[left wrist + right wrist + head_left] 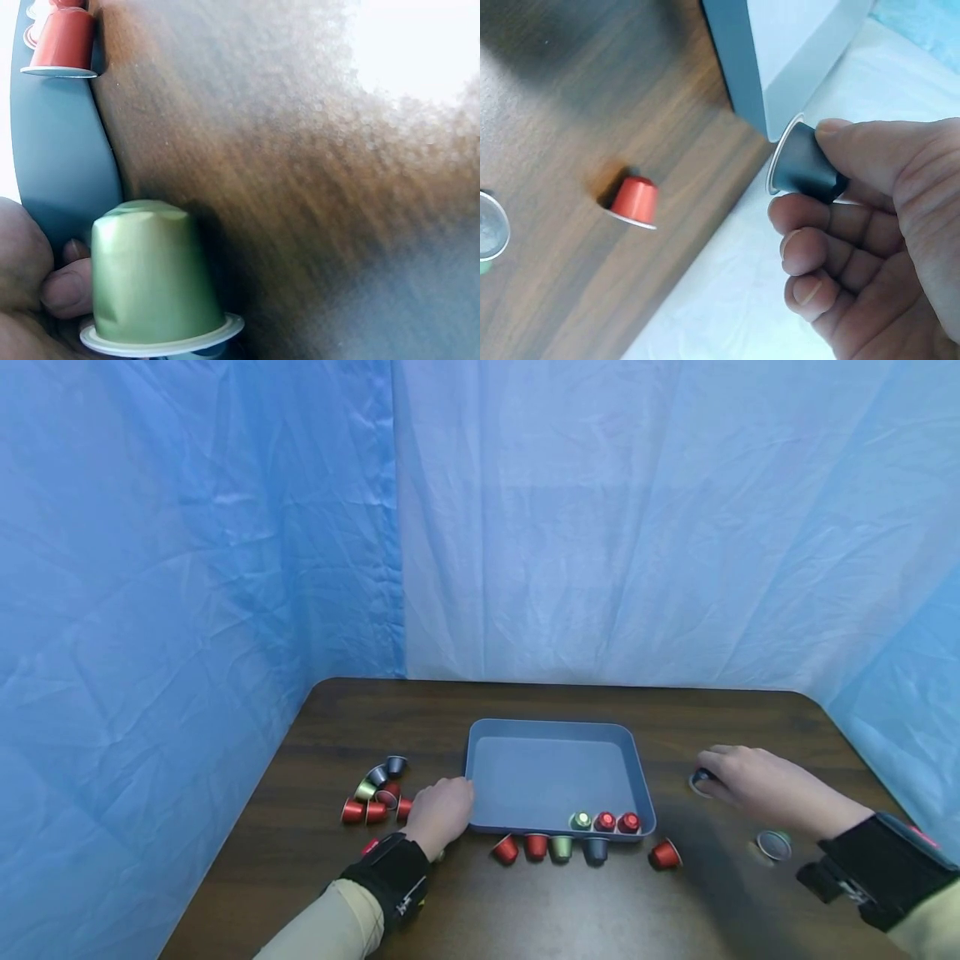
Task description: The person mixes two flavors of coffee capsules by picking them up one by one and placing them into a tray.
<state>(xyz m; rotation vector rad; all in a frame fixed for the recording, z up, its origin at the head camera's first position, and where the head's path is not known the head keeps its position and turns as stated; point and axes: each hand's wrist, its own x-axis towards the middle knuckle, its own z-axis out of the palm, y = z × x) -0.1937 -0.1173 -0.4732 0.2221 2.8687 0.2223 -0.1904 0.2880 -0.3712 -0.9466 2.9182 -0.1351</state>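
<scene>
My right hand (742, 777) pinches a dark blue coffee capsule (806, 166) between thumb and fingers, over the table right of the blue-grey tray (551, 768). In the right wrist view its silver rim faces left. My left hand (441, 812) is at the tray's left side, its curled fingers gripping the edge there. Close by it stands a green capsule (154, 274), partly covering the fingers in the left wrist view. Inside the tray, near its front right corner, are a green capsule (581, 820) and two red capsules (605, 821).
Several capsules line the tray's front edge, including a red one (536, 847) and a dark one (596, 851). Another red capsule (665, 855) lies right of them. A silver-lidded capsule (773, 845) lies farther right. Mixed capsules (377, 811) cluster left. Blue curtains (600, 527) surround the table.
</scene>
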